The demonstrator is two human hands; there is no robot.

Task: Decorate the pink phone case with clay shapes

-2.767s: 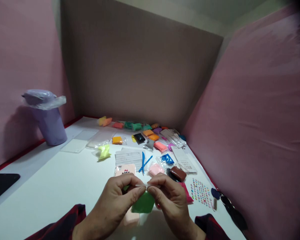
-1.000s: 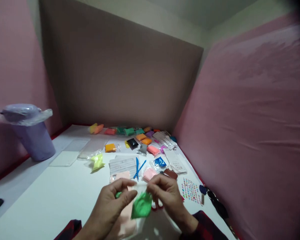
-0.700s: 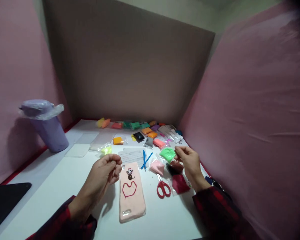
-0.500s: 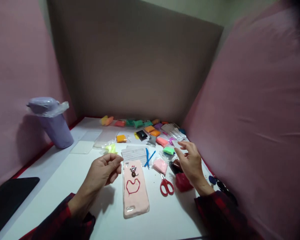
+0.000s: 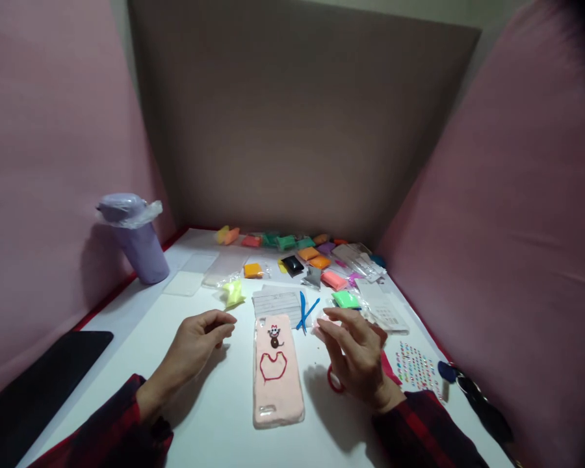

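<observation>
A pink phone case (image 5: pixel 285 400) lies flat on the white table, bearing a small cat-like figure (image 5: pixel 274 338) and a red heart-shaped outline (image 5: pixel 273 367). To its left, my left hand (image 5: pixel 195 344) hovers with thumb and index finger brought together; anything between them is too small to make out. On the case's right, my right hand (image 5: pixel 358 354) is raised with bent fingers, thumb and fingertips slightly apart and nothing visible in them. Beneath it, red-handled scissors (image 5: pixel 335 380) are mostly hidden. A pink packet (image 5: pixel 322 322) is partly covered by the fingers.
Two crossed blue modelling tools (image 5: pixel 305 312) lie by a lined paper (image 5: pixel 275 305). Several colourful clay packets (image 5: pixel 308 254) spread across the back. A purple tumbler (image 5: pixel 143 250) stands left, above a black flat object (image 5: pixel 53 377). A gem sticker sheet (image 5: pixel 416 367) lies right.
My right hand has moved left and down, over the scissors, uncovering the sticker sheet. My left hand sits slightly farther from the case. The view has shifted, moving the scene rightward.
</observation>
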